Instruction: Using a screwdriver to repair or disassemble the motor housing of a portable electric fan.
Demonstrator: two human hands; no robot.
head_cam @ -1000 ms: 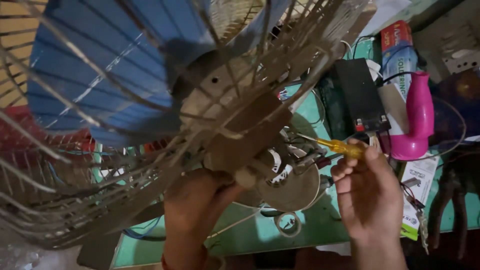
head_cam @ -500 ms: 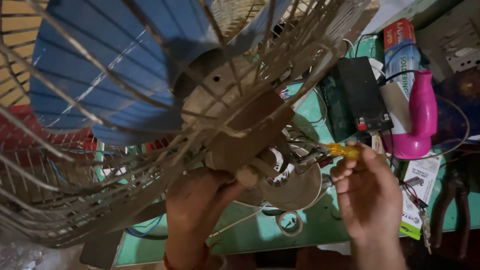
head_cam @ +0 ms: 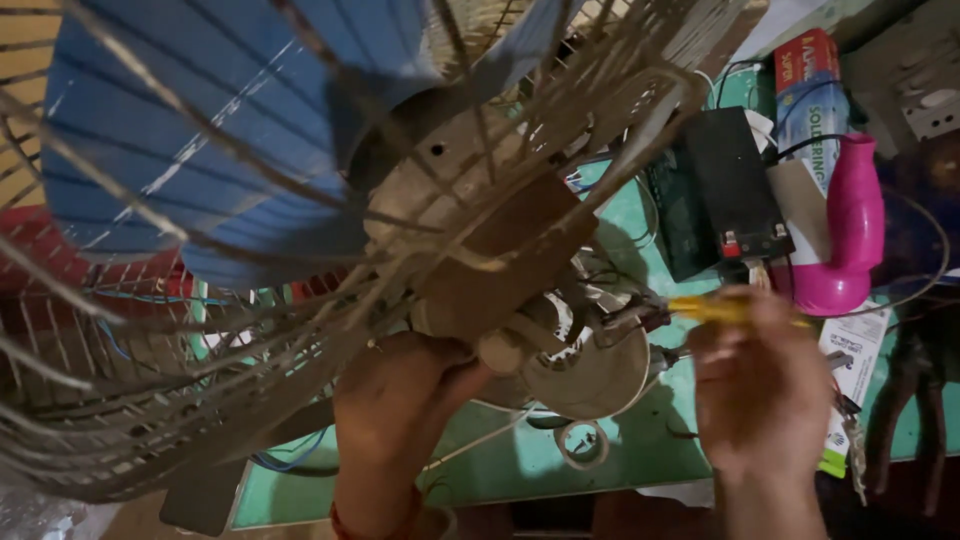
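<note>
An old electric fan fills the head view: a wire cage (head_cam: 150, 400), blue blades (head_cam: 180, 130) and a dusty beige motor housing (head_cam: 500, 250) tilted toward me. My left hand (head_cam: 400, 410) grips the fan from below, just under the motor. My right hand (head_cam: 765, 390) holds a yellow-handled screwdriver (head_cam: 715, 308), its tip pointing left at the exposed wiring and metal parts at the motor's back (head_cam: 610, 330).
A green work surface (head_cam: 640, 450) lies beneath. On it sit a black battery (head_cam: 730, 190), a pink hair dryer (head_cam: 850, 230), a red and blue box (head_cam: 810, 90), pliers (head_cam: 925, 390), a roll of tape (head_cam: 583, 443) and loose wires.
The fan has tilted slightly and shifted. My right hand with the screwdriver has stayed at the motor's back, moving only a little.
</note>
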